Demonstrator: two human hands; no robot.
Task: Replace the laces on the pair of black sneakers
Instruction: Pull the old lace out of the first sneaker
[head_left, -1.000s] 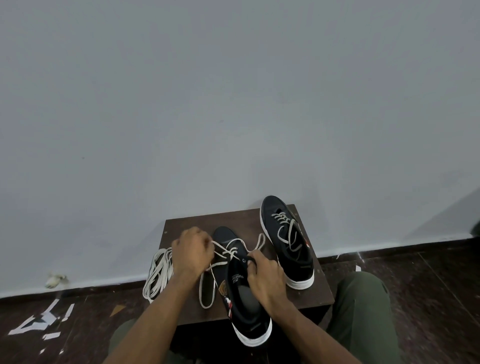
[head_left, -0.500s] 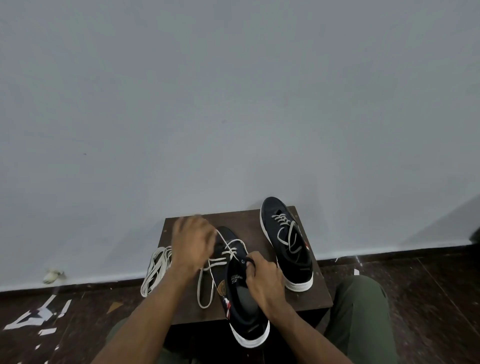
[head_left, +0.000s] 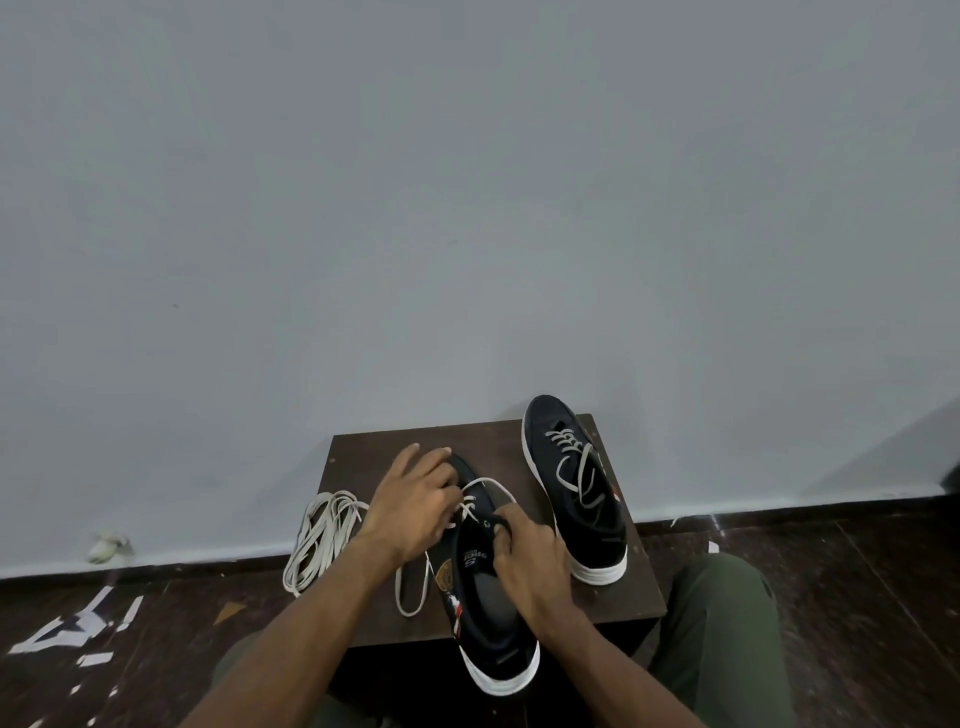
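Note:
Two black sneakers with white soles stand on a small dark wooden table (head_left: 374, 457). The near sneaker (head_left: 493, 639) lies in front of me, heel hanging over the table's front edge. Its pale lace (head_left: 415, 582) is loose and loops down on the left. My right hand (head_left: 530, 561) grips the tongue and collar of this sneaker. My left hand (head_left: 415, 499) sits over its eyelets, fingers curled at the lace near the toe end. The far sneaker (head_left: 576, 493) stands at the right with its pale lace threaded loosely.
A bundle of pale spare laces (head_left: 322, 535) hangs over the table's left edge. A grey wall rises straight behind the table. White paper scraps (head_left: 78, 623) lie on the dark floor at the left. My green-trousered knee (head_left: 722, 623) is beside the table's right side.
My left hand has moved from the table's left part forward and rightward onto the near sneaker's eyelets. The right hand has kept its grip on the sneaker.

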